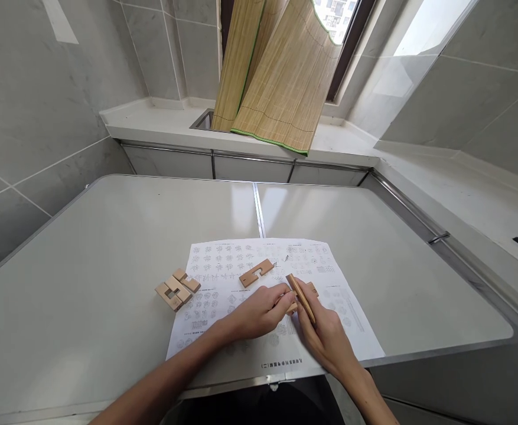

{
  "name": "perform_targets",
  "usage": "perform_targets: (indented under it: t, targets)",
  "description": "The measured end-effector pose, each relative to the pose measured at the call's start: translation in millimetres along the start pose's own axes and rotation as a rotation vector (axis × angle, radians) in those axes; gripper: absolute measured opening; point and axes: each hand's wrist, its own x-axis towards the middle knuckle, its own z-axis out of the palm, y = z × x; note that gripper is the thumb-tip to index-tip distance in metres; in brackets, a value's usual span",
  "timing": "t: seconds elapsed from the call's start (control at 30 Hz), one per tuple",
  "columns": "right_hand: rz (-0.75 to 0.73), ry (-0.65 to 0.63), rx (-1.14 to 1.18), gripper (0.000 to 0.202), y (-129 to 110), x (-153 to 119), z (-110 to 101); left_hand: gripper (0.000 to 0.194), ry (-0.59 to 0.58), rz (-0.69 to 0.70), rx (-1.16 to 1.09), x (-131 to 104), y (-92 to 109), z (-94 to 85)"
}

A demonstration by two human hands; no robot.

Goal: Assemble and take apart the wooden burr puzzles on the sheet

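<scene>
Above the printed sheet (250, 354), my left hand (265, 310) has its thumb and fingers closed on a small wooden puzzle piece (292, 307). Close beside it on the right, my right hand (323, 327) is wrapped round a long flat wooden puzzle piece (302, 300) that stands tilted. Another bit of wood (312, 288) shows behind the right fingers; whether these parts are joined is hidden. Just beyond the hands, a notched wooden piece (257, 273) lies flat on the sheet. At the sheet's left edge rests a cluster of interlocked wooden pieces (178, 290).
A pale folding table (108, 248) with a metal seam (257, 206) carries the sheet. Behind it runs a white ledge (161, 127) with a bamboo mat (280, 88) hanging over it from the window. Grey tiled walls (41, 88) close in on both sides.
</scene>
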Motion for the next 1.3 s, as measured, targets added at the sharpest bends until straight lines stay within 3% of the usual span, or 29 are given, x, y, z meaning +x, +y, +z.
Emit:
perform_targets:
  t: [0.43,0.83,0.97,1.13,1.3]
  targets:
    - [-0.073,0.056,-0.009,0.053,5.7,-0.2,2.5,0.037,-0.004,0.026,-0.023,-2.6,1.2,-0.8]
    - [-0.049,0.031,0.078,0.054,4.1,-0.3,2.6,0.042,0.053,0.059,-0.086,-2.8,-2.9,0.6]
    - [0.019,0.087,0.094,0.059,4.2,-2.3,4.8,0.045,0.139,0.022,-0.215,-1.6,-9.4,-3.2]
    - [0.035,0.200,0.091,0.064,0.8,8.2,4.1,0.045,0.304,0.037,-0.521,-0.5,-15.7,-21.2]
    - [-0.158,0.026,-0.031,0.039,-8.1,45.0,7.5,0.046,0.478,0.080,-0.622,1.7,-18.5,-39.2]
